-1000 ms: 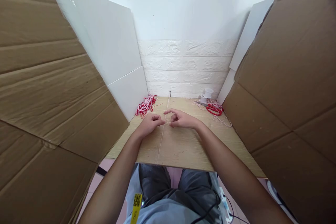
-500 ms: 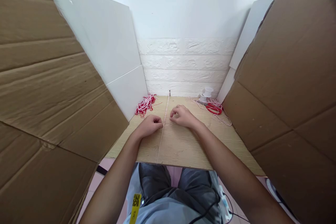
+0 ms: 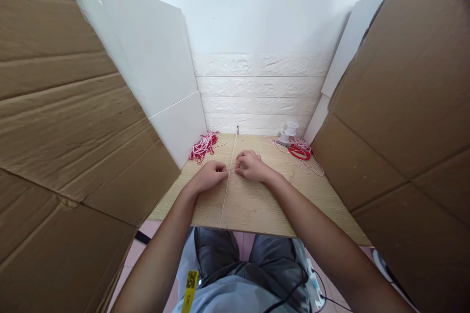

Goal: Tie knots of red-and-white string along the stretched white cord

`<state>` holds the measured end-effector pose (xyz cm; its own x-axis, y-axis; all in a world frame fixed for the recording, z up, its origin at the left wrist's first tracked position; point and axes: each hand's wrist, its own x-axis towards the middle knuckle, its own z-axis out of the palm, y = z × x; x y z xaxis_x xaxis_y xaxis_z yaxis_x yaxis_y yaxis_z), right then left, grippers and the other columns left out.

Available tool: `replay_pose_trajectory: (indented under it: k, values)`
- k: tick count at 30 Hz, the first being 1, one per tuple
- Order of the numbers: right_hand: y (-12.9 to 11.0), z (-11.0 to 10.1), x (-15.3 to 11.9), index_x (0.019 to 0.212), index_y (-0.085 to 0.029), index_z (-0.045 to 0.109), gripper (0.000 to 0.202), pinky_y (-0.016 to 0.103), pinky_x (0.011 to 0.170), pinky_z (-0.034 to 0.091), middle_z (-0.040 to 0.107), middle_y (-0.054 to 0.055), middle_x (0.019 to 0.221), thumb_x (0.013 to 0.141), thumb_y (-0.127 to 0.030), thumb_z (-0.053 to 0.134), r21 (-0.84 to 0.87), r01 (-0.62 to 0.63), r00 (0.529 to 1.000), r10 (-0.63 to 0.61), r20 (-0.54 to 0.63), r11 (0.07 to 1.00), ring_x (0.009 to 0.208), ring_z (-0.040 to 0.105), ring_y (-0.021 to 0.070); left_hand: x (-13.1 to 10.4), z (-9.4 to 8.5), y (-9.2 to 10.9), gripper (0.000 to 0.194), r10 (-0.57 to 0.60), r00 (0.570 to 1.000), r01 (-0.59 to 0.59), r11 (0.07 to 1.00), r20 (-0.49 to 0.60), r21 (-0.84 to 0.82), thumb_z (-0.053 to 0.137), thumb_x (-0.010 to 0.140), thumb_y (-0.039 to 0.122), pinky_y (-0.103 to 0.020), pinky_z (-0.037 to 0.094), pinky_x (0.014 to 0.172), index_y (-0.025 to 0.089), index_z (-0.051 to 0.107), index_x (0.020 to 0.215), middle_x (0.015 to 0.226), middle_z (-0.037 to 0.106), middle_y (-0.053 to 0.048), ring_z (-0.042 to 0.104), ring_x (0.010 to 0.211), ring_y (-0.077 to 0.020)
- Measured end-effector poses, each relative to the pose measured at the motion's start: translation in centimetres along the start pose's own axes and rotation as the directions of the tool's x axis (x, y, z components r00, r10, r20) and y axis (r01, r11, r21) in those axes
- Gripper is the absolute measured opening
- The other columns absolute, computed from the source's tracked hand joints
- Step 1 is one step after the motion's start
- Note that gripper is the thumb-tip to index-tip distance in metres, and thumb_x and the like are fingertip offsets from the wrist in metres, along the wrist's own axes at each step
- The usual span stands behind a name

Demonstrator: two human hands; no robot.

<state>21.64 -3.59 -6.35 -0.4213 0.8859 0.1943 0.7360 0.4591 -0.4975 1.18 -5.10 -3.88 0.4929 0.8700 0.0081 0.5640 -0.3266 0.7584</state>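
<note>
A thin pale pink-and-white cord (image 3: 225,196) runs taut from a small dark hook (image 3: 237,130) at the back of the wooden board to its front edge. My left hand (image 3: 212,175) rests on the board just left of the cord, thumb and fingers pinched together, with the fingertips at the cord. On the other side my right hand (image 3: 251,166) is also closed in a pinch, thumb against curled fingers, its tips close to the cord. Whatever thin strand the right fingers may hold is too fine to make out.
A tangle of red and pink-white cords (image 3: 204,146) lies at the back left. At the back right are white spools (image 3: 291,128), red-handled scissors (image 3: 299,152) and loose pale cord (image 3: 312,168). Cardboard panels (image 3: 154,190) flank both sides; a white brick-pattern wall (image 3: 264,88) stands behind.
My right hand has moved slightly left toward the cord, and its thumb and fingers have closed from a loose curl into a pinch. My left hand stays about where it was.
</note>
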Motion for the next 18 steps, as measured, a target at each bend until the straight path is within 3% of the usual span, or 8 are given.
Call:
replay_pose_trajectory:
  k: [4, 8, 11, 13, 15, 18]
  values:
    - [-0.1, -0.4, 0.2, 0.086, -0.017, 0.066, 0.004, 0.033, 0.084, 0.037, 0.065, 0.007, 0.095, 0.085, -0.019, 0.062, 0.057, 0.007, 1.000, -0.006, -0.026, 0.998, 0.097, 0.054, 0.0208, 0.1, 0.1, 0.0, 0.013, -0.009, 0.998, 0.012, 0.998, -0.054, 0.059, 0.049, 0.066, 0.025, -0.027, 0.026, 0.055, 0.018, 0.047, 0.056, 0.057, 0.042, 0.004, 0.039, 0.059, -0.0118]
    - [0.0, -0.5, 0.2, 0.090, -0.016, 0.063, 0.007, 0.024, 0.062, 0.037, 0.063, 0.000, 0.073, 0.085, -0.021, 0.060, 0.328, 0.017, 1.000, -0.024, 0.016, 0.944, 0.066, 0.054, 0.0129, 0.1, 0.3, -0.4, 0.012, -0.018, 0.995, 0.029, 0.992, -0.095, 0.120, 0.052, 0.068, 0.025, -0.027, 0.030, 0.057, 0.018, 0.052, 0.059, 0.059, 0.050, 0.004, 0.044, 0.061, -0.0129]
    - [-0.1, -0.9, 0.1, 0.095, -0.016, 0.061, 0.013, 0.022, 0.057, 0.037, 0.064, -0.001, 0.067, 0.083, -0.022, 0.061, 0.486, 0.019, 0.996, -0.061, 0.071, 0.874, 0.061, 0.055, 0.0118, 0.1, 0.4, -0.8, 0.014, -0.007, 0.994, 0.022, 0.991, -0.113, 0.131, 0.053, 0.070, 0.028, -0.027, 0.031, 0.057, 0.018, 0.053, 0.060, 0.060, 0.053, 0.003, 0.045, 0.061, -0.0129]
    - [-0.5, -1.4, -0.1, 0.099, -0.017, 0.059, 0.018, 0.021, 0.056, 0.038, 0.066, -0.001, 0.067, 0.081, -0.019, 0.059, 0.573, -0.013, 0.981, -0.101, 0.166, 0.820, 0.059, 0.056, 0.0116, 0.1, 0.4, -1.0, 0.016, 0.001, 0.993, 0.015, 0.991, -0.120, 0.131, 0.053, 0.071, 0.029, -0.026, 0.031, 0.057, 0.018, 0.054, 0.061, 0.060, 0.053, 0.003, 0.045, 0.060, -0.0128]
    - [-0.9, -2.0, -0.4, 0.103, -0.017, 0.056, 0.026, 0.020, 0.056, 0.039, 0.070, 0.000, 0.072, 0.077, -0.014, 0.056, 0.652, -0.079, 0.933, -0.174, 0.315, 0.754, 0.062, 0.060, 0.0120, 0.2, 0.3, -1.1, 0.018, 0.001, 0.993, 0.015, 0.991, -0.120, 0.134, 0.054, 0.072, 0.031, -0.026, 0.030, 0.056, 0.018, 0.055, 0.060, 0.059, 0.053, 0.003, 0.045, 0.060, -0.0127]
    - [-1.5, -2.4, -0.9, 0.107, -0.018, 0.053, 0.033, 0.020, 0.055, 0.040, 0.075, 0.004, 0.087, 0.075, -0.013, 0.056, 0.685, -0.168, 0.809, -0.298, 0.507, 0.709, 0.067, 0.065, 0.0132, 0.2, 0.3, -1.0, 0.019, -0.011, 0.994, 0.025, 0.991, -0.107, 0.132, 0.054, 0.072, 0.032, -0.026, 0.030, 0.055, 0.017, 0.058, 0.061, 0.059, 0.054, 0.003, 0.045, 0.059, -0.0129]
